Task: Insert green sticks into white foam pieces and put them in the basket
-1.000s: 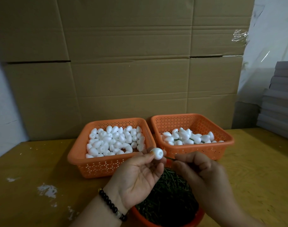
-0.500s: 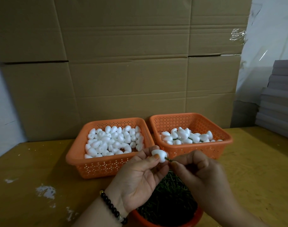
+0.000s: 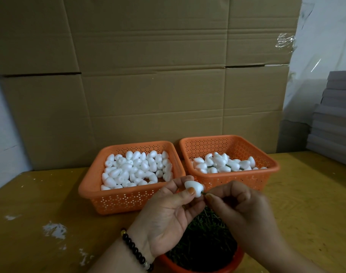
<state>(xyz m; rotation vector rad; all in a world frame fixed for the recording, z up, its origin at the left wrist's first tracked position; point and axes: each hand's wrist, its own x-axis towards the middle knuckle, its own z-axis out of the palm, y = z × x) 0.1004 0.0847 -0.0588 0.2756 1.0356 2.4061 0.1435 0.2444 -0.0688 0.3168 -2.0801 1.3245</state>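
Between both hands' grip, foam piece (image 3: 194, 188) on green stick (image 3: 203, 192).

Small packing workshop, flattened cardboard boxes (image 3: 148, 75) behind worn wooden table (image 3: 40, 203), orange sorting baskets (image 3: 128, 198)

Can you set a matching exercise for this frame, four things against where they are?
Things:
1. foam piece
2. green stick
3. left basket
4. right basket

Places or states:
A. holds foam pieces already on sticks
B. pinched by the right hand
C. held in the left hand
D. full of plain foam pieces

Pairs: 1-C, 2-B, 3-D, 4-A
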